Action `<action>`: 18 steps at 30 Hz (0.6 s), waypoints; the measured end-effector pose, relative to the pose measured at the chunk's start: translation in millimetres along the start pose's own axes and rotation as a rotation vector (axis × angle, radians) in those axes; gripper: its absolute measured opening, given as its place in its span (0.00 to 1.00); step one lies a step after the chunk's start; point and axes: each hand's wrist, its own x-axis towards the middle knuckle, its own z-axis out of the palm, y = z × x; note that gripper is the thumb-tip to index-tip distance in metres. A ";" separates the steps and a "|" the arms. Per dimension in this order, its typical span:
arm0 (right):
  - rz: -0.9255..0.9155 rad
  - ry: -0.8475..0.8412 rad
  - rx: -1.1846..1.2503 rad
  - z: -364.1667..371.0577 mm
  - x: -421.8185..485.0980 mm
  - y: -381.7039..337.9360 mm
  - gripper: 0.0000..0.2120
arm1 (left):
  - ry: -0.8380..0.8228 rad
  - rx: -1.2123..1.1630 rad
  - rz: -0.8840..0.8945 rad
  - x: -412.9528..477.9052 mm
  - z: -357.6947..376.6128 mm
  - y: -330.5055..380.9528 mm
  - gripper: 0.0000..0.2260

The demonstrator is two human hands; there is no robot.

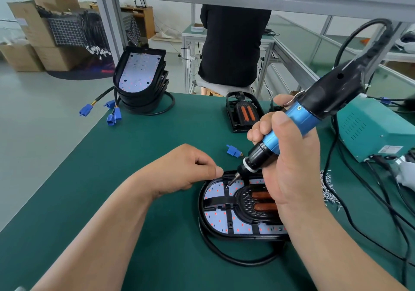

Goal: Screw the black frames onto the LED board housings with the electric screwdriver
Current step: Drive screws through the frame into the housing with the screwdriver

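Where right hand (289, 155) grips screwdriver (299, 120), housing (215, 214) half hidden

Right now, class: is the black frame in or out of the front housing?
In: the black frame lies over the LED board inside the housing, under the electric screwdriver.

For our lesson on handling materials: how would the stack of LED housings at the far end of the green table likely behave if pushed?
The stack of housings would probably topple or slide apart: several shells sit tilted, loosely nested. Its cables look floppy and might drag, with blue connectors lying at the table edge.
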 end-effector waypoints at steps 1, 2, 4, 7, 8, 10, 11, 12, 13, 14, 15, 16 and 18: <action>-0.010 -0.025 -0.016 1.1 -1.3 -0.6 0.14 | 0.005 0.015 0.007 -0.1 0.2 0.8 0.18; -0.019 -0.049 -0.031 2.5 -2.6 -1.1 0.12 | 0.010 0.028 0.014 -0.3 0.6 1.6 0.17; -0.029 -0.086 -0.046 5.1 -5.1 -2.7 0.09 | 0.015 0.048 0.027 -0.7 1.3 3.0 0.16; -0.010 -0.121 -0.035 6.6 -6.5 -4.4 0.07 | 0.021 0.107 0.043 -0.2 1.2 4.5 0.12; 0.002 -0.122 -0.032 6.4 -6.4 -4.7 0.07 | 0.025 0.127 0.046 0.2 1.3 4.9 0.11; 0.033 -0.111 -0.016 4.7 -5.4 -4.7 0.06 | 0.028 0.148 0.046 1.2 1.7 5.1 0.11; 0.049 -0.105 -0.006 3.5 -4.7 -4.3 0.06 | 0.030 0.151 0.046 1.4 2.1 5.1 0.11; 0.061 -0.102 0.000 2.4 -4.1 -3.5 0.07 | 0.031 0.153 0.046 1.4 2.6 4.9 0.11; 0.069 -0.104 0.000 1.4 -3.5 -2.8 0.07 | 0.033 0.156 0.046 1.7 3.0 4.8 0.11; 0.073 -0.113 -0.005 0.9 -3.2 -1.8 0.07 | 0.038 0.163 0.045 1.7 3.4 4.4 0.11; 0.075 -0.126 -0.013 0.5 -3.1 -1.0 0.07 | 0.044 0.170 0.045 2.1 3.6 4.6 0.11; 0.077 -0.139 -0.023 0.5 -2.8 -0.2 0.08 | 0.050 0.175 0.045 2.7 3.9 4.6 0.10; 0.081 -0.158 -0.042 1.2 -2.3 1.1 0.08 | 0.058 0.179 0.044 3.4 4.8 4.4 0.10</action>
